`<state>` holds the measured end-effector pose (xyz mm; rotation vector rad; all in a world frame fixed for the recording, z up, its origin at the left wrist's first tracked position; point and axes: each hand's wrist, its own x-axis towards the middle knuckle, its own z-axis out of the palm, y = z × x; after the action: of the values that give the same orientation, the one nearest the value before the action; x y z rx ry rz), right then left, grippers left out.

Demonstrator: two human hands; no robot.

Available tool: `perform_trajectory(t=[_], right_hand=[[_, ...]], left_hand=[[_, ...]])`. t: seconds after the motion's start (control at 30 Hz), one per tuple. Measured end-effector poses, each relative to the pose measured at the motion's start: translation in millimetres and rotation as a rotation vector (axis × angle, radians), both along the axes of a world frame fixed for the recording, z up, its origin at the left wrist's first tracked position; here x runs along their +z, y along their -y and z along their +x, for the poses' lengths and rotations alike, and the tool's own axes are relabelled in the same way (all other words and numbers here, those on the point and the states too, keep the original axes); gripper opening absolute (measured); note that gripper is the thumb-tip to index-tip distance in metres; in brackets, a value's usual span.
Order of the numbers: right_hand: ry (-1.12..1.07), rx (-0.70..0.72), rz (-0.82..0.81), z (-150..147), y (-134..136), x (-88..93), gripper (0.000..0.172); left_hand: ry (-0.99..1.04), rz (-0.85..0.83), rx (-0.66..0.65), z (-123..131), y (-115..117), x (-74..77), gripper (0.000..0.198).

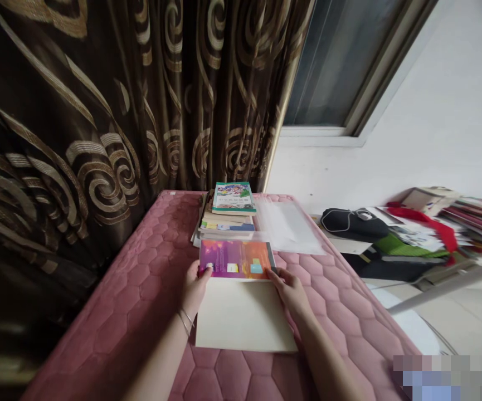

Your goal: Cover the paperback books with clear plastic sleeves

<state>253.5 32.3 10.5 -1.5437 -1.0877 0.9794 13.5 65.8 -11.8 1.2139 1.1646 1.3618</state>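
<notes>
My left hand (pixel 195 284) grips the left edge of a purple and orange book (pixel 235 257), thumb on its cover. On the opposite edge, my right hand (pixel 290 288) holds the same book, its thumb near the lower right corner. Below the book, toward me, a plain cream-coloured sheet or book cover (pixel 243 317) lies on the pink quilted mattress (pixel 140 301); whether it is joined to the book I cannot tell. Just beyond stands a pile of books and papers (pixel 224 225), topped by a green-edged book (pixel 234 198).
Right of the pile lies a translucent plastic sheet (pixel 288 225). Dark patterned curtains (pixel 182 100) hang along the left and back. Beyond the mattress's right edge are a black bag (pixel 353 223), a red strap (pixel 433 223) and stacked papers (pixel 481 217). A window (pixel 332 67) is above.
</notes>
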Motion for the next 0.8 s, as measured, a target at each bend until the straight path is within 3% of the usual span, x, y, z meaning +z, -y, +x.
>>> perform_trajectory(t=[0.1, 0.2, 0.4, 0.53, 0.67, 0.8], right_hand=[[0.003, 0.085, -0.040, 7, 2, 6.9, 0.041], [0.056, 0.075, -0.054, 11, 1, 6.7, 0.039], [0.156, -0.010, 0.039, 8, -7, -7.7, 0.048], [0.173, -0.026, 0.120, 5, -10, -15.6, 0.048], [0.100, -0.014, 0.123, 8, -8, -16.6, 0.045], [0.003, 0.052, 0.133, 13, -6, -15.4, 0.043]], left_hand=[[-0.005, 0.004, 0.015, -1, -2, -4.7, 0.031], [-0.024, -0.005, 0.024, 0, -4, -7.0, 0.031], [-0.093, 0.003, 0.080, 1, -2, -5.9, 0.030], [-0.088, 0.009, 0.035, 0, 0, -0.3, 0.032], [-0.019, 0.011, -0.030, -2, 0, 2.6, 0.036], [-0.024, 0.018, 0.001, -1, -1, -1.0, 0.033]])
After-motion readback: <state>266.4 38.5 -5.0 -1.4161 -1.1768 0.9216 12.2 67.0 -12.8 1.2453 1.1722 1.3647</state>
